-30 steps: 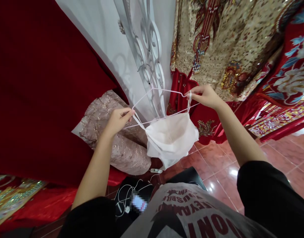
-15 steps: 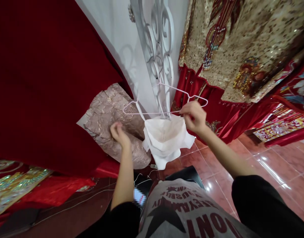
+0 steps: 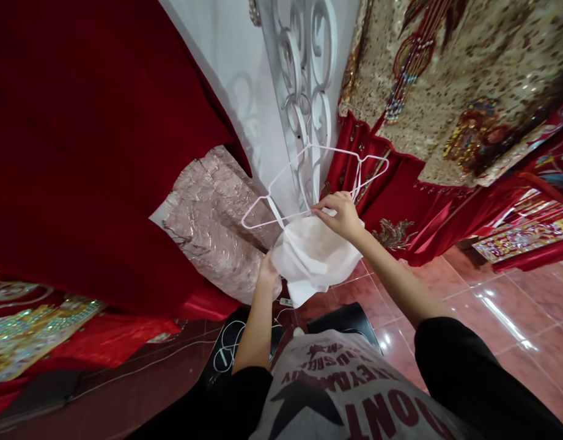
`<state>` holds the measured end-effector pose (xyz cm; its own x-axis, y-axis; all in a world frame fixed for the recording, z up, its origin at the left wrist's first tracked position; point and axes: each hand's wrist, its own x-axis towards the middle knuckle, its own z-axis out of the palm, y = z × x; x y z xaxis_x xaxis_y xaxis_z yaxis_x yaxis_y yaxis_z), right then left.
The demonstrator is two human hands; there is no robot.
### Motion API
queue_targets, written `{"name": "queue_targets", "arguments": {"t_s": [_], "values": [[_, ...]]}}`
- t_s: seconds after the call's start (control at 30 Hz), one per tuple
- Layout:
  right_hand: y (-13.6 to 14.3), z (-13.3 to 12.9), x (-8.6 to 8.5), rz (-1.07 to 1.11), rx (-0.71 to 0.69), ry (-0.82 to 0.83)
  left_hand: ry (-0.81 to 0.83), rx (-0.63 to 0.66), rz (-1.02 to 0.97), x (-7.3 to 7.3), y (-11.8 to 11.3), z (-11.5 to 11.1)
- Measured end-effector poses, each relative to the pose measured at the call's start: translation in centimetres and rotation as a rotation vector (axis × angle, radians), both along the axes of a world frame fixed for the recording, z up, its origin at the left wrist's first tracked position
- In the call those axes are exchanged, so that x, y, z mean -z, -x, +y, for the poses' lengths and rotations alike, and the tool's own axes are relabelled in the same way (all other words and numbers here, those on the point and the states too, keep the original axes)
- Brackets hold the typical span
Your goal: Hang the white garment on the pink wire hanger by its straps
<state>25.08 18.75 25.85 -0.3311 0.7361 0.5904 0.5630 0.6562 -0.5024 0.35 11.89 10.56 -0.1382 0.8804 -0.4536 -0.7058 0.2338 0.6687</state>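
A white garment (image 3: 314, 253) hangs by thin straps from a pale pink hanger (image 3: 332, 148) in front of a white scrollwork metal stand (image 3: 321, 55). My right hand (image 3: 340, 214) is closed in a pinch at the garment's top edge, close to the hanger's lower bar; what lies between its fingertips is too small to tell. At the garment's left side is my left hand (image 3: 266, 272), its fingers mostly hidden by the white cloth. Behind that hand is a pinkish, crinkled shiny fabric (image 3: 212, 214).
Dark red cloth (image 3: 93, 153) fills the left side. A gold sequined garment (image 3: 446, 79) and red fabric hang at the right. Below are black seats (image 3: 343, 319), a white cable (image 3: 224, 351) and reddish floor tiles (image 3: 446, 293).
My left hand has moved right, from before the pinkish fabric to the white garment's side. My right hand has shifted left along the top edge. The hanger now sits more tilted.
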Motion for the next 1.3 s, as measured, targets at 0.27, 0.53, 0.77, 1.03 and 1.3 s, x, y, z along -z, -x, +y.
{"name": "queue_targets", "arguments": {"t_s": [0.27, 0.53, 0.77, 1.03, 1.3], "values": [[0.3, 0.1, 0.8, 0.020, 0.003, -0.003, -0.247, -0.267, 0.201, -6.6, 4.7, -1.3], [0.9, 0.4, 1.7, 0.044, 0.012, -0.011, -0.819, -0.252, 0.593, -16.8, 6.7, -0.3], [1.1, 0.2, 2.0, 0.101, -0.004, 0.002, -0.716, -0.429, 1.248, -21.7, 8.0, 1.3], [2.1, 0.3, 2.6, 0.164, -0.012, 0.026, -0.662, -0.332, 1.784, -25.2, 5.0, -0.2], [2.6, 0.2, 2.5, 0.172, -0.013, 0.059, -1.019, 0.058, 1.904, -25.1, -3.4, 2.0]]}}
